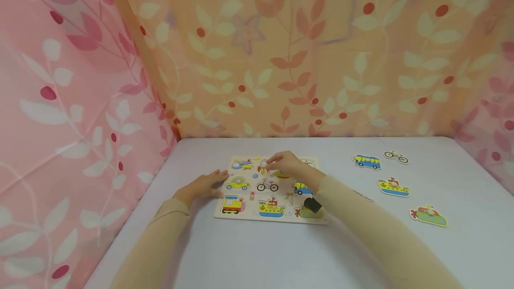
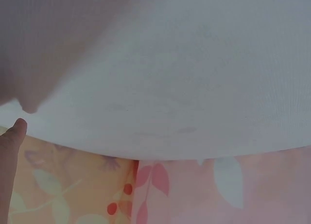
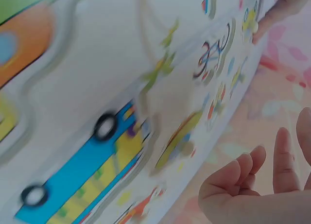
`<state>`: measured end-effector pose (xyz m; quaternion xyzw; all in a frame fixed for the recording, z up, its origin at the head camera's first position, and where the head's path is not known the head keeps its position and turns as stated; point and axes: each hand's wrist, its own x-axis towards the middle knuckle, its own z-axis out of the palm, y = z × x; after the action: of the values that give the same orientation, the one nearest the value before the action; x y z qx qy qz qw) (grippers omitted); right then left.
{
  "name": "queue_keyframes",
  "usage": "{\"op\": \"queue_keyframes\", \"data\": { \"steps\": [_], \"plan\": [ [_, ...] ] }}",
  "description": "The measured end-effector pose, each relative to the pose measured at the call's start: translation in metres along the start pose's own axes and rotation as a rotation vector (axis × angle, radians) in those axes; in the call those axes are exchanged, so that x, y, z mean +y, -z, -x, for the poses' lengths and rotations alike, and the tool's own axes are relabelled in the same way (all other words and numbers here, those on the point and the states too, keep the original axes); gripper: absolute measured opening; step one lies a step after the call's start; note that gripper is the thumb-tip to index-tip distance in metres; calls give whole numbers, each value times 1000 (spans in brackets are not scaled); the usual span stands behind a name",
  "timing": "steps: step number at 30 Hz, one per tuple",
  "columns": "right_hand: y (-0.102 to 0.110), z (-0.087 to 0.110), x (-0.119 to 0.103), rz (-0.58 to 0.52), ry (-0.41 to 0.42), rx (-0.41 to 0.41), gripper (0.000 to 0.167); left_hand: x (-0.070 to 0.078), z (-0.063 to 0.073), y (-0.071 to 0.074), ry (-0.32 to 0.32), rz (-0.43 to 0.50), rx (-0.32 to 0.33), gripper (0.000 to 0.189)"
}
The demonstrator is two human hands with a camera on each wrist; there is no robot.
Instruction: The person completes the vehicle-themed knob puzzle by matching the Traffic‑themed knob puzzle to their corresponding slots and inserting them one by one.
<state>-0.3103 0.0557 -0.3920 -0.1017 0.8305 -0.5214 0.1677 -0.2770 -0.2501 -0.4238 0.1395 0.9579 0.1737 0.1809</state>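
A wooden puzzle board [image 1: 250, 221] with printed vehicles lies on the table. My left hand [image 1: 202, 187] rests at its left edge, fingers spread, beside the yellow car [image 1: 238, 183]; that hand [image 3: 286, 8] also shows in the right wrist view. Over the board's upper middle, my right hand [image 1: 292, 165] reaches toward the rocket piece [image 1: 263, 167]. In the right wrist view its fingers [image 3: 284, 161] stand apart from the board, loosely bent, with nothing visible between them. The rocket [image 3: 216, 105] and a flying saucer [image 3: 180, 139] lie in the board. Bicycle [image 1: 267, 185] and train [image 1: 233, 205] pictures show too.
Right of the board lie loose pieces: a blue bus [image 1: 366, 162], a bicycle [image 1: 396, 156], a boat [image 1: 393, 187] and a green submarine [image 1: 428, 216]. Floral curtains [image 1: 289, 57] stand behind and beside the white table [image 1: 249, 258].
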Motion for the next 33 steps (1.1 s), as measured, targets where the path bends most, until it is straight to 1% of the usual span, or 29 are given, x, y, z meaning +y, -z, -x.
{"op": "queue_keyframes", "data": {
  "steps": [4,7,10,15,17,19,25,30,33],
  "plan": [
    [22,12,9,-8,-22,35,27,1,0,0,-19,-9,4,78],
    [38,20,15,26,-53,61,27,1,1,1,-47,-24,7,77],
    [51,29,20,46,-79,60,31,-1,0,1,-71,-34,11,77],
    [69,42,27,66,-108,41,35,-1,0,-1,-68,-40,11,78],
    [76,47,31,77,-117,41,36,0,0,-1,-55,-31,12,78],
    [82,51,35,88,-123,39,37,1,1,-2,-59,-22,11,77],
    [101,63,47,129,-121,45,42,1,6,-5,-58,-2,13,76],
    [120,74,51,145,-127,50,47,0,4,-4,-47,10,23,76],
    [130,81,53,156,-129,46,48,-1,4,-4,-55,2,26,76]
  ]
}}
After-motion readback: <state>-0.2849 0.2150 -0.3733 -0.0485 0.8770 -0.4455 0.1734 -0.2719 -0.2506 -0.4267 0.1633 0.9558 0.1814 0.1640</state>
